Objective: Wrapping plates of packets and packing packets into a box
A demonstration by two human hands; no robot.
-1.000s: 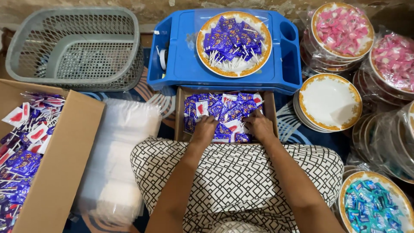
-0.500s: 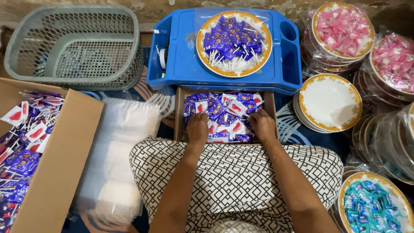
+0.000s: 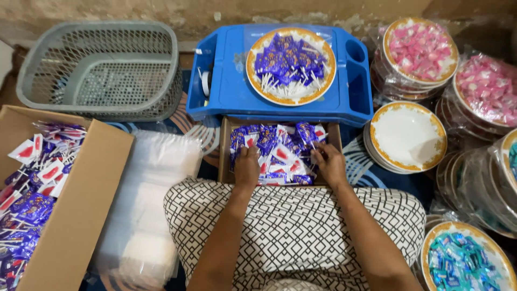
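Lollipops (image 3: 280,153) in purple and red-and-white wrappers fill a small cardboard box (image 3: 226,145) on the floor, right in front of the person's patterned lap (image 3: 293,223). Both hands are down in that pile: the left hand (image 3: 246,168) rests palm-down on the wrappers near the box's left side, fingers curled into them, and the right hand (image 3: 329,164) sits at the right side, fingertips pinching at a wrapper by a white stick. Whether either hand actually has one lifted, I cannot tell.

Biggest thing around is the grey plastic basket (image 3: 102,70) at far left by the wall. Below it stands a large open carton (image 3: 81,199) with more of the same sweets. Beyond the small box lies a blue tray (image 3: 226,91), touching its far edge, carrying a gold-rimmed plate (image 3: 291,67) heaped with purple lollipops. Between carton and lap is a stack of clear plastic bags (image 3: 156,199). To the right sit stacked empty plates (image 3: 406,137), wrapped plates of pink sweets (image 3: 423,51), and one plate of blue-green sweets (image 3: 463,261) near the right knee.
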